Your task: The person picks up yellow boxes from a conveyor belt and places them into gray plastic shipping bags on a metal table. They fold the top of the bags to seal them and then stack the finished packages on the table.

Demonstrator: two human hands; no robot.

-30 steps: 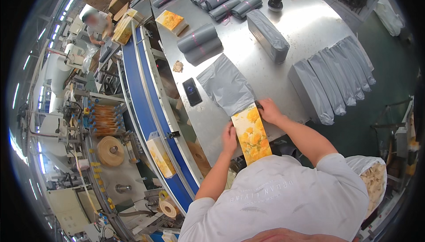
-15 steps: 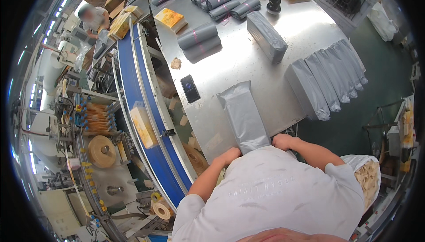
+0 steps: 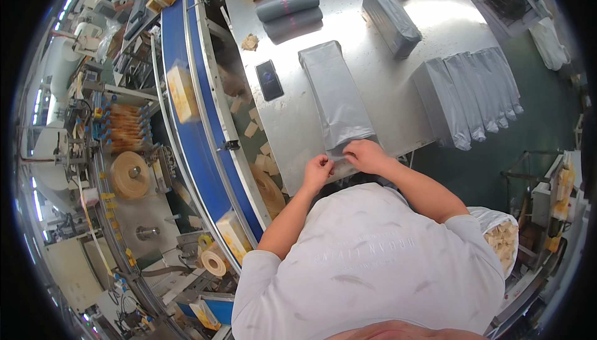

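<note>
Farther up the counter (image 3: 398,122) than before, clear of the pale shirt (image 3: 367,259), the bulky grey bag (image 3: 339,94) is lying right of a black phone (image 3: 269,80); the right hand (image 3: 369,156) is pinching its near end, while the left hand (image 3: 318,172) is curling beside that end, whether gripping I'm not seeing clearly

The left hand (image 3: 319,172) and the right hand (image 3: 368,156) sit close together, both with bent fingers.
</note>
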